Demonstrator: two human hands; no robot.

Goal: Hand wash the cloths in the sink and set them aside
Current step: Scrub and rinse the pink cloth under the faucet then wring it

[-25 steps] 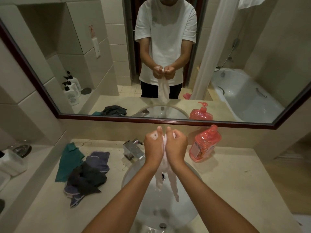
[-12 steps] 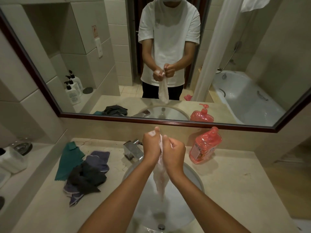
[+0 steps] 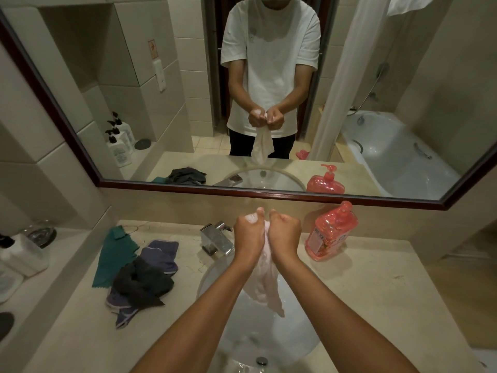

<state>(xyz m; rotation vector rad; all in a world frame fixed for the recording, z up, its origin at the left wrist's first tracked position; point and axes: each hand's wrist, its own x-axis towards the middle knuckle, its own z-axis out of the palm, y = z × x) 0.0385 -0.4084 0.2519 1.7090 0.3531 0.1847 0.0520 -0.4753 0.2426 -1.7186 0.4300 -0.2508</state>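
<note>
I see both hands, left hand [image 3: 248, 232] and right hand [image 3: 285, 232], fisted around the soapy white cloth [image 3: 265, 286] over the sink [image 3: 301, 343] (suds everywhere); slippery grip could drop it or splash the desk [image 3: 363, 305].

left hand [image 3: 248, 232] and right hand [image 3: 285, 232] level again, white cloth [image 3: 265, 286] hanging wider

This is a tiled bathroom: a round sink [image 3: 290, 332] with a chrome tap [image 3: 216, 238] sits in a stone worktop [image 3: 363, 292] beneath a wide mirror [image 3: 188, 76], which reflects a bathtub [image 3: 398, 157] and a shower curtain [image 3: 341, 76].
</note>
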